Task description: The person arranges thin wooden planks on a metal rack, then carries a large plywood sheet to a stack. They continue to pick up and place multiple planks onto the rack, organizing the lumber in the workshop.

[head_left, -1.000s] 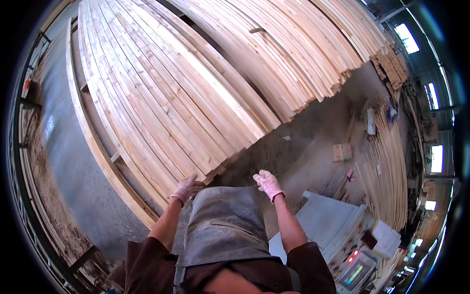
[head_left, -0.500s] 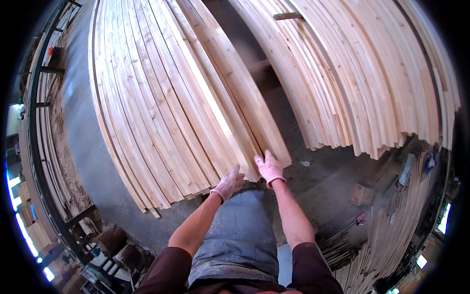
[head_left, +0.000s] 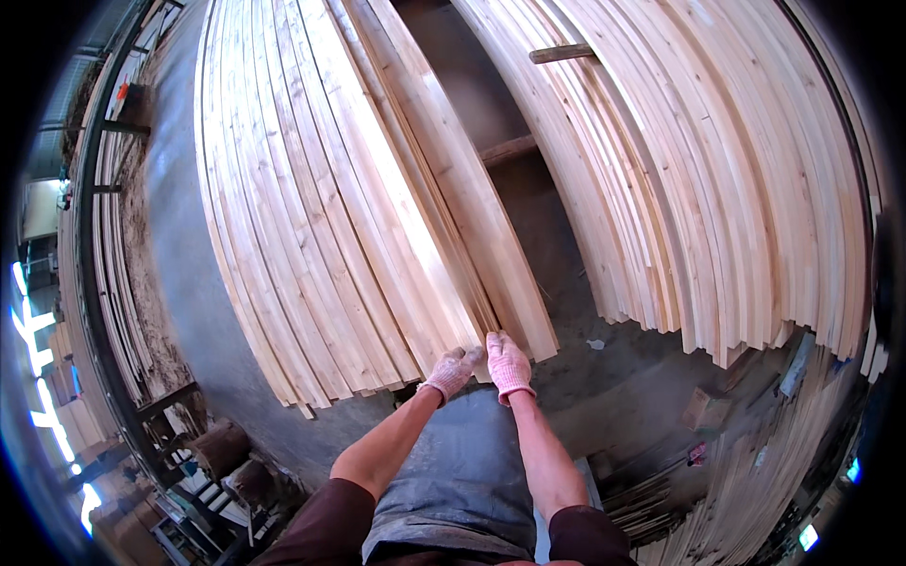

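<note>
Long pale wooden boards [head_left: 311, 208] lie side by side in a broad layer, their near ends toward me. My left hand [head_left: 451, 372], in a pale pink knitted glove, is closed at the near end of a wooden board [head_left: 429, 255] toward the right of this layer. Close beside it, my right hand [head_left: 511, 366], gloved alike, has its fingers closed over the same board's end, by the dark seam. The rightmost board [head_left: 472, 198] lies just right of that seam. The undersides of the board ends and some fingertips are hidden.
On the right lies another large stack of boards [head_left: 717, 189] with uneven near ends and a short wood block [head_left: 562, 54] on top. A crossbar [head_left: 510, 151] spans the gap. Thin strips [head_left: 764, 472] lie lower right; a dark metal rack [head_left: 94, 283] stands left.
My right hand has moved left and nearer to me, from the rightmost board to the seam, close beside my left hand. The board at the seam has shifted slightly. The view has tilted a little.
</note>
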Demonstrator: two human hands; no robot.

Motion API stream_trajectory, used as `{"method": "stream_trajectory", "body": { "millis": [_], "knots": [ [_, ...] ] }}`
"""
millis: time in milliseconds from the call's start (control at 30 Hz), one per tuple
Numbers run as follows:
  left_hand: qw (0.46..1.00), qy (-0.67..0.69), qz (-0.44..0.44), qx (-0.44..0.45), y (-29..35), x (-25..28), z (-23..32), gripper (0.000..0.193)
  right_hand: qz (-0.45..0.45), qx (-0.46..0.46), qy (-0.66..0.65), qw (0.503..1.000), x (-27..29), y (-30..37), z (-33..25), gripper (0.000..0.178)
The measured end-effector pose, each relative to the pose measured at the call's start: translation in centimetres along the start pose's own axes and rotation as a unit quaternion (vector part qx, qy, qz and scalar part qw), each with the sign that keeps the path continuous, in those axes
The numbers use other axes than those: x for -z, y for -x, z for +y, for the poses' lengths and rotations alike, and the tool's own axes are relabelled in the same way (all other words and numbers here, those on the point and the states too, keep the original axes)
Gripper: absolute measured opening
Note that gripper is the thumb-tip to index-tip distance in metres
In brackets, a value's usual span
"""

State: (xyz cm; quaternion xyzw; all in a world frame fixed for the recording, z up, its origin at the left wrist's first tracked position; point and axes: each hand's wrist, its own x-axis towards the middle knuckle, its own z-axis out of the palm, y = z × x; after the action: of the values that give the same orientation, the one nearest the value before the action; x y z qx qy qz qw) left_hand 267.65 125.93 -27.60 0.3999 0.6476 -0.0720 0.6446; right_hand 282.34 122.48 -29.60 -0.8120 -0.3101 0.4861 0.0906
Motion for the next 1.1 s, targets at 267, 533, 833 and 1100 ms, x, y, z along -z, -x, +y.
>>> {"method": "stream_trajectory", "body": {
  "millis": [267, 533, 833, 1100],
  "knots": [
    [0.998, -0.049, 0.019, 0.033, -1.1, -1.3, -1.1, 0.079, -0.039, 0.022, 0.056, 0.997, 1.3, 1.5, -0.9, 0.074],
    [0.999, 0.014, -0.033, 0.013, 0.8, 0.1, -1.3, 0.068, -0.04, 0.084, 0.085, 0.992, 3.4, 2.3, -2.1, 0.087],
    [0.949, 0.291, -0.12, -0.012, 5.0, 0.4, -1.7, 0.075, -0.197, 0.124, 0.13, 0.964, 7.2, 2.9, -2.1, 0.118],
    [0.961, 0.247, -0.06, -0.107, 10.0, 3.6, 0.6, 0.062, -0.151, 0.147, 0.223, 0.952, 10.0, 14.7, -8.7, 0.114]
  ]
}}
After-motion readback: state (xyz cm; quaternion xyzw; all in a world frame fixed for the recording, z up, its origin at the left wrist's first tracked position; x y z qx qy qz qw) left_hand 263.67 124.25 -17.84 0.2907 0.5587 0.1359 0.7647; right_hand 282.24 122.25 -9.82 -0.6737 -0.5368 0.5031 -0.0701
